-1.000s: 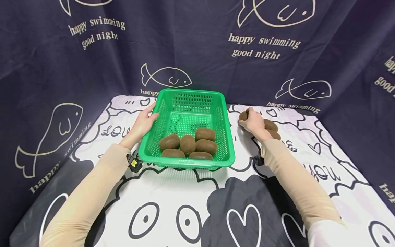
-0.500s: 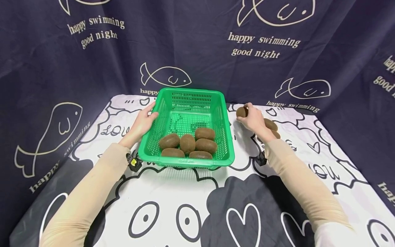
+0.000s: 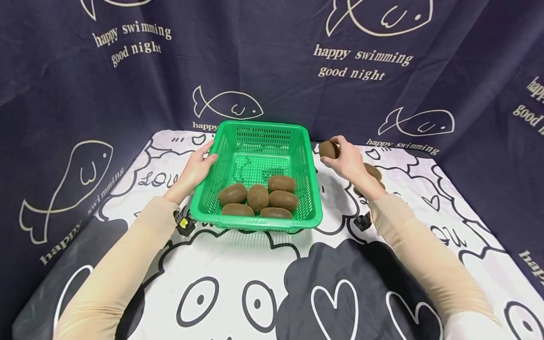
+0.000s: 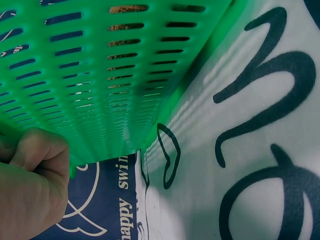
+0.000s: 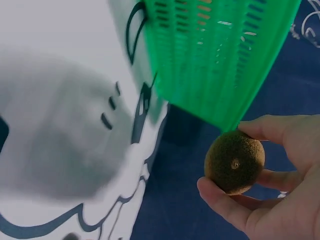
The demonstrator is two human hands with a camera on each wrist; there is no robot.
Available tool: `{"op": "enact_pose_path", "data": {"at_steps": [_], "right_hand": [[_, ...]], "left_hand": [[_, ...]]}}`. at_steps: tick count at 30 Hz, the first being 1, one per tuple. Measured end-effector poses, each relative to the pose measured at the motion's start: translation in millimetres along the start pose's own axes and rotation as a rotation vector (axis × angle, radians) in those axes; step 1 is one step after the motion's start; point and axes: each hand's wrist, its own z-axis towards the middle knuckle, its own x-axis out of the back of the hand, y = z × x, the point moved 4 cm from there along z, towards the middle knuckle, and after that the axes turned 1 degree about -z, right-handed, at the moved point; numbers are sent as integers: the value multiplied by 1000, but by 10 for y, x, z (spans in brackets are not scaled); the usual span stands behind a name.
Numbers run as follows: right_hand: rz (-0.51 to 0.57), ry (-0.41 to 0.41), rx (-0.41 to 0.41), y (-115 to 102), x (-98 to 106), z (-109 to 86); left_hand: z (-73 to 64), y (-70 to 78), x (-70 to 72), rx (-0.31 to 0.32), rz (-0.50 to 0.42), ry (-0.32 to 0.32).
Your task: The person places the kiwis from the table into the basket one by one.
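Note:
A green slotted plastic basket (image 3: 255, 222) stands mid-table with several brown kiwis (image 3: 283, 200) gathered at its near end. My left hand (image 3: 197, 167) grips the basket's left rim, its curled fingers seen against the slotted wall in the left wrist view. To the right of the basket, my right hand (image 3: 349, 160) holds one kiwi (image 5: 235, 163) between thumb and fingers, above the tabletop. In the right wrist view, the fruit's end with its small stem scar faces the camera. More kiwis (image 3: 372, 171) lie on the table behind the right wrist, partly hidden by it.
A white cloth with black drawings (image 3: 238, 264) covers the table. Dark blue curtains (image 3: 280, 71) with fish prints hang close behind the basket and along both sides. Small black wrist cameras (image 3: 362, 222) are strapped below the hands.
My right hand has lifted its kiwi off the table and carried it slightly up and left toward the basket. The left hand and the basket stay in place.

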Motion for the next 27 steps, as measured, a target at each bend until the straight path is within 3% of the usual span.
{"op": "enact_pose_path", "data": {"at_steps": [15, 27], "right_hand": [[19, 24, 127, -417, 147, -153], [58, -8, 205, -685, 133, -290]], "left_hand": [[8, 8, 7, -5, 7, 7], [4, 1, 7, -8, 4, 8]]}}
